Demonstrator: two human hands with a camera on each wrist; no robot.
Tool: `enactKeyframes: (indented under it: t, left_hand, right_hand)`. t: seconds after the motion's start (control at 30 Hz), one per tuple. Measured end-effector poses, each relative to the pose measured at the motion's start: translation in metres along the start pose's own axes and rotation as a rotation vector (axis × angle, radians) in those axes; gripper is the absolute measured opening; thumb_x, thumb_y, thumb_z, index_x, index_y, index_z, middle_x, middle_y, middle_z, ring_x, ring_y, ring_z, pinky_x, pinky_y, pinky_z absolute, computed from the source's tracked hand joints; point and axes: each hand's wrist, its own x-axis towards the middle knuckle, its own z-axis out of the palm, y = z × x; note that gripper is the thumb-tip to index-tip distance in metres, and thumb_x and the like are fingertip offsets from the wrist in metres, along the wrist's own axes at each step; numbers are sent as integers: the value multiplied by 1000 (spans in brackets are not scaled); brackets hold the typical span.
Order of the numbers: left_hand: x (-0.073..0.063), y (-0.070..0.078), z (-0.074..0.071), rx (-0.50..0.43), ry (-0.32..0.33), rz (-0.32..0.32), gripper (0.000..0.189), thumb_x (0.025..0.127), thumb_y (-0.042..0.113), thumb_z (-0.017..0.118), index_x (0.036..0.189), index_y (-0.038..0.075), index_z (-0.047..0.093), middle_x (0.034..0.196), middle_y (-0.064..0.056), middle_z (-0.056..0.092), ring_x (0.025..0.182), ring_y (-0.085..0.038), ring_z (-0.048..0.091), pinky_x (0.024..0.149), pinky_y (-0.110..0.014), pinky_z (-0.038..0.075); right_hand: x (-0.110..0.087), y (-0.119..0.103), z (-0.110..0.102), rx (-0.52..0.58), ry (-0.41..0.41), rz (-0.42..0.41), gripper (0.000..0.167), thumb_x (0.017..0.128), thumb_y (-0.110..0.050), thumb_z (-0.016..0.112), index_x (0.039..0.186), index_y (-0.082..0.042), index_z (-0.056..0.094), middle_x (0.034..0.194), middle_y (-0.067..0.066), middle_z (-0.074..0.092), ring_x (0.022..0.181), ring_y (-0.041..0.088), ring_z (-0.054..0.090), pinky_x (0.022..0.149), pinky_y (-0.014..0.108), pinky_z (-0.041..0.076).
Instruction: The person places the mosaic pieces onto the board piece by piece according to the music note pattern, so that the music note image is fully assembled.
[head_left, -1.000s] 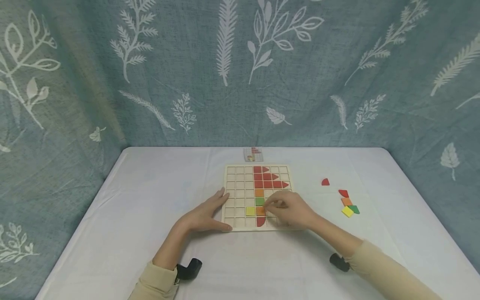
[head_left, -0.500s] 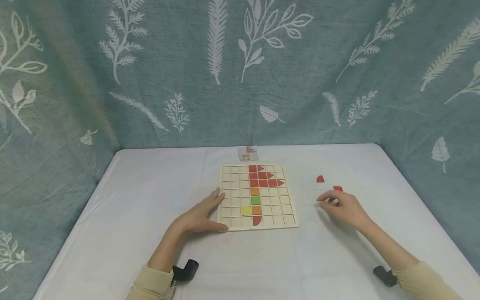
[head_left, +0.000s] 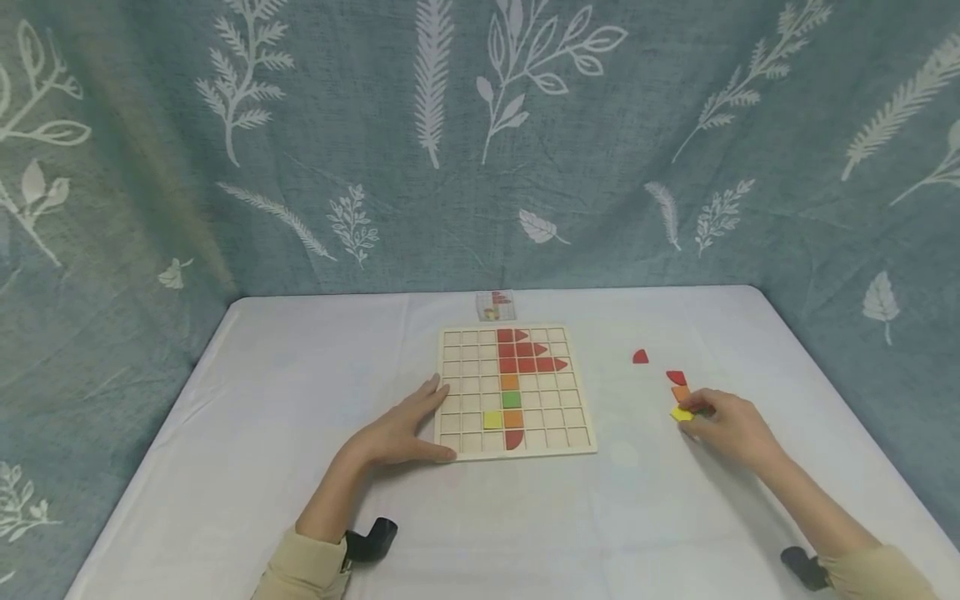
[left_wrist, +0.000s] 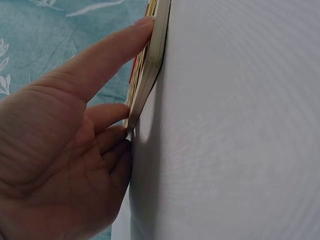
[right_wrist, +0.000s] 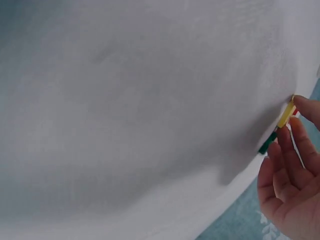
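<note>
In the head view my left hand [head_left: 397, 427] rests at the near left corner of a pale wooden grid board [head_left: 555, 418], fingers extended. Its thumb touches the near edge, also visible in the left wrist view on the board's rim [left_wrist: 157, 45]. To the right of the board, my right hand [head_left: 729, 427] pinches a yellow square tile [head_left: 681, 414] between thumb and fingers. A green tile [right_wrist: 268, 144] lies just beside it in the right wrist view, mostly hidden by the fingers in the head view. An orange tile [head_left: 680, 393] and a red curved tile [head_left: 677, 377] lie beyond.
Another red curved tile [head_left: 641, 357] lies between the board and the pile. On the board sit red tiles [head_left: 527, 365], orange ones, a green one [head_left: 511, 400] and a yellow one [head_left: 492, 420]. A small pattern card [head_left: 496, 306] lies behind it on the white-covered table [head_left: 322, 350].
My right hand has left the board, moved right to the loose tiles and taken hold of the yellow tile. My left hand stays at the board's corner. The head view has shifted slightly.
</note>
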Motion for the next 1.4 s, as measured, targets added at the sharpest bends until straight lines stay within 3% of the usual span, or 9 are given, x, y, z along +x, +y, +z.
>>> enactKeyframes:
  t: [0.13,0.33,0.53,0.7,0.83,0.93,1.07,1.23,1.4]
  left_hand:
    - [0,1,-1,-2,1,0,103,74,39,84,153,5,28,162,-14,11,148,-35,10,116,-55,17]
    - [-1,3,-3,-8,-1,-9,103,73,38,84,153,5,28,162,-14,11,148,-34,10,116,-56,17]
    - [-1,3,-5,-4,-5,-13,103,73,39,84,153,5,28,162,-14,11,148,-34,10,116,-55,16]
    - [-1,3,-7,-17,-16,-9,103,74,38,84,153,5,28,162,-14,10,148,-34,9,116,-55,16]
    - [0,3,-7,-25,-19,-13,103,73,38,84,153,5,28,162,-14,10,148,-35,9,116,-55,16]
    - [0,2,-8,-22,-19,-16,103,73,38,84,153,5,28,162,-14,11,148,-35,9,116,-55,16]
    - [0,2,-8,-18,-19,-18,103,73,38,84,153,4,29,162,-15,11,148,-35,10,116,-55,16]
    - [0,2,-8,-24,-20,-22,103,73,39,84,153,5,29,162,-14,11,148,-35,10,116,-55,16]
    - [-1,2,-8,-37,-22,-13,102,74,38,84,153,5,28,162,-14,11,148,-34,9,116,-55,16]
  right_hand:
    - [2,-4,2,2,2,-12,26,83,-9,74,106,1,67,102,16,68,92,32,59,81,48,53]
    - [10,-21,7,32,-3,-30,24,82,-13,78,102,-4,69,92,5,68,82,22,57,67,33,51]
    - [22,-61,27,137,-63,-76,23,80,-18,80,100,-12,71,93,-3,69,83,17,58,66,29,51]
    - [28,-98,48,220,-145,-165,20,79,-20,81,97,-19,71,90,-10,67,84,14,56,71,29,51]
    - [30,-126,62,262,-225,-249,19,80,-19,80,95,-21,71,86,-11,64,79,14,56,65,26,50]
    - [32,-142,73,261,-275,-314,19,79,-18,80,96,-22,71,85,-13,64,77,13,56,63,26,50]
    - [36,-159,84,231,-313,-398,21,78,-21,82,96,-22,71,88,-16,65,80,10,56,70,26,50]
    - [41,-172,94,154,-329,-520,16,80,-21,81,93,-20,72,80,-17,62,79,7,53,73,26,47]
    - [43,-177,99,104,-319,-590,13,82,-23,79,94,-20,73,78,-17,59,78,5,51,72,24,46]
